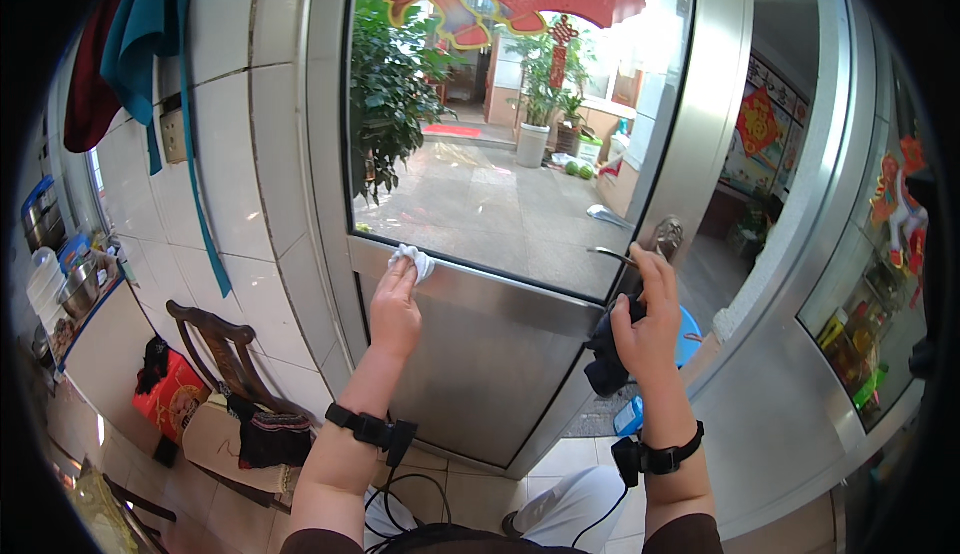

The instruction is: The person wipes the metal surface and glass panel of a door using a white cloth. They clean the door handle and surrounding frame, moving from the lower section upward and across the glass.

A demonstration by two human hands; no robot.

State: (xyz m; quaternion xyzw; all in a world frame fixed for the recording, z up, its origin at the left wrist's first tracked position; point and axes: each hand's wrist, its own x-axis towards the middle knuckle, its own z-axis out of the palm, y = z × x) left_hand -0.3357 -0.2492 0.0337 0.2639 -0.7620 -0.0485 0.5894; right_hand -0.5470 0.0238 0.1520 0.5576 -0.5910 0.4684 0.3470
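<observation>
My left hand (pixel 397 314) presses a bunched white cloth (pixel 412 263) against the metal crossrail (pixel 480 285) just below the door's glass pane (pixel 487 194). The cloth sits near the rail's left end, under my fingertips. At the door's right edge, my right hand (pixel 651 321) has its fingers at the base of the lever handle (pixel 611 254), thumb apart from them. Whether those fingers grip the lever is hidden. A black object (pixel 609 359) is beside that thumb, partly covered by the hand. The lower metal panel (pixel 472 381) of the door stands before my knees.
A wooden chair (pixel 217 344) with clothing on its seat stands left, beside a red box (pixel 171 396). Teal fabric (pixel 142 66) hangs on the tiled wall. Cables (pixel 405 490) run from my wrist straps. A blue container (pixel 628 415) stands by the doorway, near another glazed panel (pixel 855 329).
</observation>
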